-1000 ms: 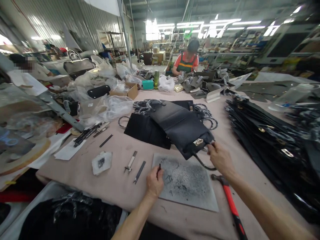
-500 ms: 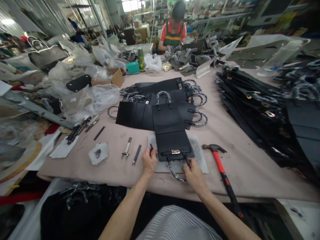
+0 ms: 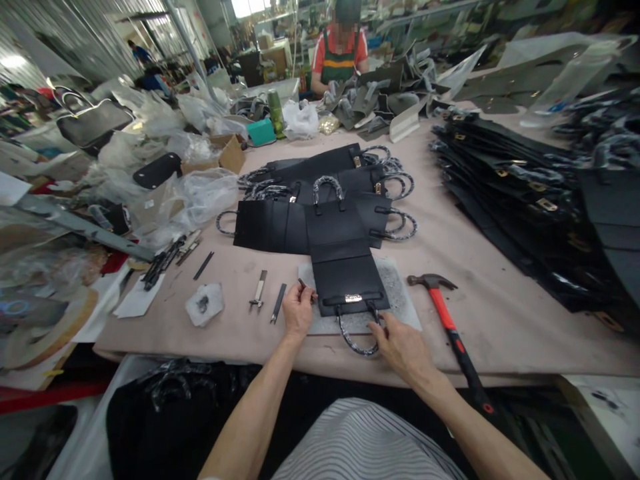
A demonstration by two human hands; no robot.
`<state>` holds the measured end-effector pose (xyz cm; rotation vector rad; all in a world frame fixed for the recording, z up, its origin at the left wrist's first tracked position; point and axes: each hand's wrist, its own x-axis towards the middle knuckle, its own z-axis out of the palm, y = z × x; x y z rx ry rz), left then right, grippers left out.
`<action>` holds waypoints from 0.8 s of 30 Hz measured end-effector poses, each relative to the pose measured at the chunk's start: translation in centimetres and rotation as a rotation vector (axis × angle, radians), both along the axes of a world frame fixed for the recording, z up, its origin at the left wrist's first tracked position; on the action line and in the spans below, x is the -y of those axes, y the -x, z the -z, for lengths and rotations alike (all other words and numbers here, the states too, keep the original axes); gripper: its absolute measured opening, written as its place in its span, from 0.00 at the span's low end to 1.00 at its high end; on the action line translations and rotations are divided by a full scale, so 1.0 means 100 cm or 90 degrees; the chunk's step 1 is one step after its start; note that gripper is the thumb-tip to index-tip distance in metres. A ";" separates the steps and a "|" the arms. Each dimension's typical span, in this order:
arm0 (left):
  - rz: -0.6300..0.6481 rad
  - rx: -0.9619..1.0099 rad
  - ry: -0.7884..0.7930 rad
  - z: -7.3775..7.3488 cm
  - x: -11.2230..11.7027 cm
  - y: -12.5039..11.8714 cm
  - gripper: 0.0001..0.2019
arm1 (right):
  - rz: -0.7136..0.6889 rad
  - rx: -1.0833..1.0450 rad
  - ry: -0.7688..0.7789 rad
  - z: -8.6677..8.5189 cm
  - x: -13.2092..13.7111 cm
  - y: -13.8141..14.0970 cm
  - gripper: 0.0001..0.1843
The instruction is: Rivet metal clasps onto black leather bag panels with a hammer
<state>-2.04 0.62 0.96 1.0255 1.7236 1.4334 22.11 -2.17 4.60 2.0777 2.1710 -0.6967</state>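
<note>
A black handbag panel (image 3: pixel 345 280) with a metal lock plate (image 3: pixel 353 299) lies partly on a pale board (image 3: pixel 400 303). Its plastic-wrapped handle (image 3: pixel 353 345) loops toward me. My right hand (image 3: pixel 403 343) is closed at the right side of this handle, thumb and forefinger around it. At the panel's lower left edge, my left hand (image 3: pixel 299 310) pinches a thin dark tool (image 3: pixel 302 283); most of it is hidden by the fingers. To the right rests a claw hammer (image 3: pixel 450 327) with a red and black grip.
More black bag panels (image 3: pixel 270 223) lie stacked behind. Left of the board are a slim dark strip tool (image 3: pixel 279 303), a metal divider-like tool (image 3: pixel 259 293) and a white scrap (image 3: pixel 204 304). A tall pile of panels (image 3: pixel 515 200) occupies the right. A co-worker (image 3: pixel 340 53) sits opposite.
The view has shifted slightly. My right hand has moved a little to the right along the handle, its fingers looser. My left hand stays beside the panel with the dark tool.
</note>
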 end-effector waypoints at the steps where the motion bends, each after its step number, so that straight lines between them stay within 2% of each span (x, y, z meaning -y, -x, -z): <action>1: -0.001 0.002 0.004 0.000 0.000 0.001 0.13 | 0.006 -0.013 0.000 -0.001 -0.002 0.000 0.22; 6: -0.024 -0.021 0.045 0.005 0.003 0.014 0.12 | -0.017 -0.037 -0.004 0.004 -0.003 -0.001 0.19; 9: -0.030 -0.068 0.103 0.005 0.002 0.028 0.10 | -0.019 -0.044 -0.016 0.010 -0.001 -0.002 0.18; 12: -0.035 -0.181 0.189 -0.003 -0.003 0.051 0.09 | -0.022 -0.043 -0.023 0.016 0.000 -0.005 0.18; 17: -0.005 -0.476 0.355 -0.021 -0.012 0.101 0.08 | -0.027 -0.058 -0.068 0.034 0.000 -0.012 0.19; 20: 0.009 -0.514 0.392 -0.025 -0.012 0.120 0.07 | -0.023 -0.052 -0.087 0.043 -0.001 -0.014 0.21; 24: 0.027 -0.535 0.385 -0.023 -0.008 0.120 0.08 | -0.011 -0.055 -0.098 0.046 0.000 -0.014 0.22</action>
